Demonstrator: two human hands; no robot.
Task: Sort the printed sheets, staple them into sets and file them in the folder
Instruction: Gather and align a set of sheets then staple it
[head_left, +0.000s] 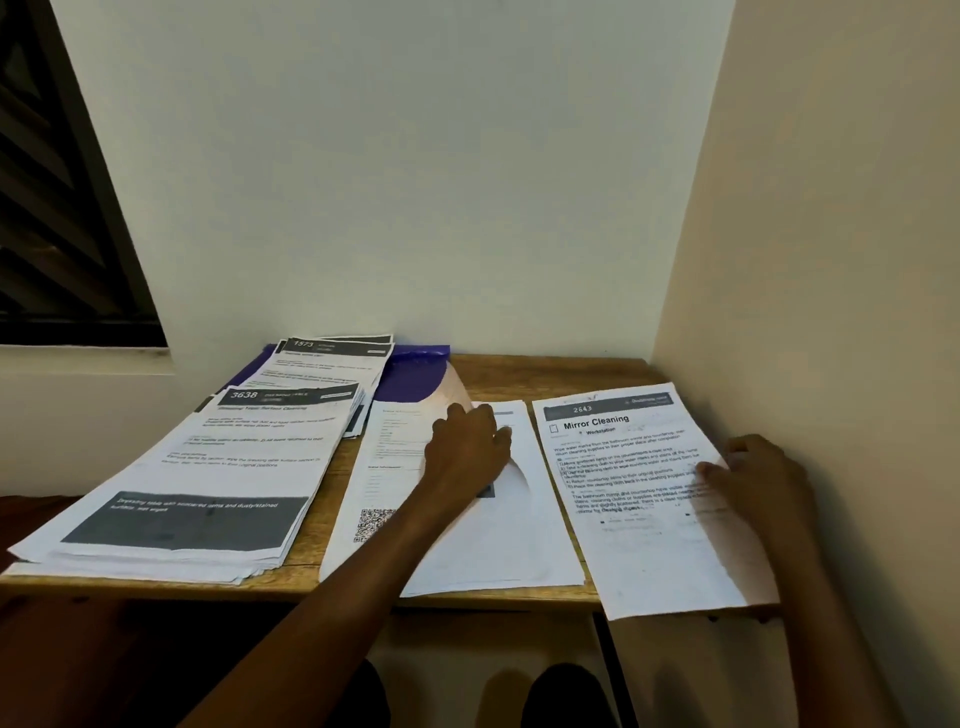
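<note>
1. Wooden table (498, 371) stood in a corner between two pale walls, with a dark window at our far left.
2. Our left hand (467, 447) lay on the middle sheets (483, 540), fingers (501, 434) curled over a page that bowed up beneath them; how firmly they gripped it, we could not tell.
3. Our right hand (761, 473) held the "Mirror Cleaning" sheet (634, 499) at its right edge, thumb (714, 470) on top, the other fingers hidden beneath the paper.
4. Tall stack numbered 3638 (208, 467) lay well left of our left fingers.
5. Second stack numbered 1573 (322, 364) lay beyond it, resting on the purple folder (415, 374), which sat just beyond our left fingertips.
</note>
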